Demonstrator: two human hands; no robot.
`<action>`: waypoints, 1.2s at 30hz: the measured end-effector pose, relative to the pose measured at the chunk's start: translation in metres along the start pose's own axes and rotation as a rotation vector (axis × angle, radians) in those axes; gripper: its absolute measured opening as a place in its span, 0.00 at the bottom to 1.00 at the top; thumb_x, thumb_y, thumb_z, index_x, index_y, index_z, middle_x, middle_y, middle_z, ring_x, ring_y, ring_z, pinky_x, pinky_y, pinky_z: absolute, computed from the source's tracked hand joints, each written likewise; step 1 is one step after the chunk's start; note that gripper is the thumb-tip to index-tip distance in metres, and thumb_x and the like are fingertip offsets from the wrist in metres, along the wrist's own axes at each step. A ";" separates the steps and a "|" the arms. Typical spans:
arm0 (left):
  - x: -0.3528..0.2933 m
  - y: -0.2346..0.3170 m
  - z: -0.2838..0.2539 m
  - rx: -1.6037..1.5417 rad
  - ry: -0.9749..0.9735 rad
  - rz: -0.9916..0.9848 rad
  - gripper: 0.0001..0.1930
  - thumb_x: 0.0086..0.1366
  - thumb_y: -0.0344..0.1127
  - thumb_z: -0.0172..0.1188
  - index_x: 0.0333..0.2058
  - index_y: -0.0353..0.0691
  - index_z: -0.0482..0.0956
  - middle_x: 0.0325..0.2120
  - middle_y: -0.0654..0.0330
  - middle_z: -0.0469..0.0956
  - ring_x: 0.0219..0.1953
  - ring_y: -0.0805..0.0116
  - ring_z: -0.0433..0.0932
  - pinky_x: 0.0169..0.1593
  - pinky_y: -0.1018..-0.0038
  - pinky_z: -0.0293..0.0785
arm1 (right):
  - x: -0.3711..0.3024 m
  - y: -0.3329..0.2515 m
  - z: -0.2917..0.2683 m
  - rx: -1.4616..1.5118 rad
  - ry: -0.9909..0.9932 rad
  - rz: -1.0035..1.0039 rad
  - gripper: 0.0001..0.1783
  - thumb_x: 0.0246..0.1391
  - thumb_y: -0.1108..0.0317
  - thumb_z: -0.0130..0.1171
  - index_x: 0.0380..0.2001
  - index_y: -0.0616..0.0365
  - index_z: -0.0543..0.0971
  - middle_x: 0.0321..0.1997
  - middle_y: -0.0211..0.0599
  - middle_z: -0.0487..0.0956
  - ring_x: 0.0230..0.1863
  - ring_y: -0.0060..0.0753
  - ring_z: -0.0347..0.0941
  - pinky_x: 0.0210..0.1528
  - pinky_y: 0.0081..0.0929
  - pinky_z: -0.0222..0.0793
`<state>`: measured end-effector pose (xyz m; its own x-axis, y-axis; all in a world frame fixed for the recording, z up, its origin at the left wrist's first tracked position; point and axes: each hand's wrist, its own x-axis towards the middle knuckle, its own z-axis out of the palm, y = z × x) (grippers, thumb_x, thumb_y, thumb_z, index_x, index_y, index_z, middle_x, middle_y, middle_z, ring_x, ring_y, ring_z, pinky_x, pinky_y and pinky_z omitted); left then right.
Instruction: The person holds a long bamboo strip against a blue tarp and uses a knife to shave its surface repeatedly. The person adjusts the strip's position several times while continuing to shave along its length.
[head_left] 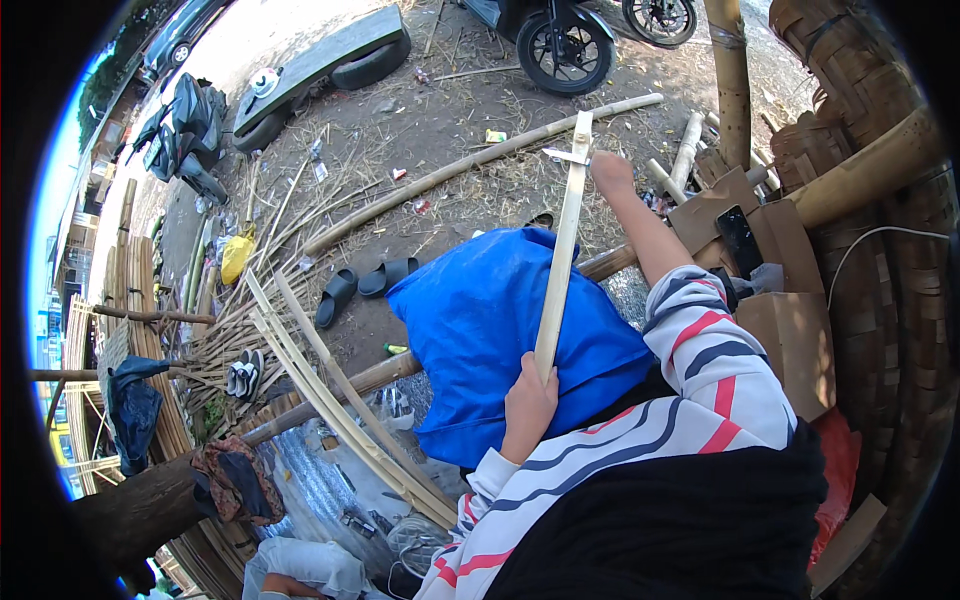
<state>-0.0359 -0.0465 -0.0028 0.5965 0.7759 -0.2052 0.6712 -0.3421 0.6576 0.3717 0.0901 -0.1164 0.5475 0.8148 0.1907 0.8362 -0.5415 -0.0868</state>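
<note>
A long flat bamboo strip (563, 245) slants away from me over the blue cloth (500, 310) spread across my lap. Its near end is gripped by my left hand (529, 408), with the fingers wrapped round it. Beside the strip's far end, my right hand (612, 174) is closed in a fist on a knife. The pale, short blade of the knife (566, 156) lies crosswise against the strip; its handle is hidden inside my fist.
A bamboo pole (370, 217) lies on the littered ground ahead. Left are split bamboo strips (345, 415) and black sandals (337, 297). A phone (740, 240) rests on cardboard (790, 335) at right, beside woven panels (885, 300). Part of another person (305, 568) shows at lower left.
</note>
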 end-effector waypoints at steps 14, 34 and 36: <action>0.012 0.003 0.000 -0.086 -0.029 -0.047 0.18 0.63 0.38 0.55 0.46 0.34 0.62 0.24 0.37 0.75 0.27 0.37 0.76 0.28 0.52 0.73 | 0.024 -0.011 0.000 0.210 -0.050 0.335 0.14 0.56 0.67 0.45 0.35 0.61 0.79 0.34 0.51 0.81 0.39 0.51 0.79 0.38 0.45 0.74; 0.005 -0.005 0.008 -0.095 -0.017 -0.056 0.19 0.64 0.40 0.53 0.47 0.34 0.63 0.27 0.38 0.76 0.30 0.38 0.76 0.32 0.52 0.72 | -0.172 -0.087 -0.104 0.358 -0.415 -0.107 0.14 0.52 0.66 0.50 0.25 0.67 0.78 0.27 0.58 0.78 0.32 0.58 0.76 0.37 0.47 0.71; 0.005 -0.006 0.007 -0.061 -0.010 -0.061 0.17 0.61 0.37 0.54 0.45 0.35 0.63 0.26 0.39 0.76 0.29 0.39 0.76 0.30 0.53 0.73 | -0.172 -0.095 -0.101 0.295 -0.407 -0.088 0.12 0.51 0.68 0.49 0.24 0.66 0.78 0.26 0.57 0.78 0.31 0.56 0.77 0.36 0.46 0.72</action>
<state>-0.0341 -0.0441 -0.0125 0.5601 0.7887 -0.2535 0.6784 -0.2610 0.6868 0.1947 -0.0193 -0.0425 0.3940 0.9010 -0.1817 0.8210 -0.4339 -0.3711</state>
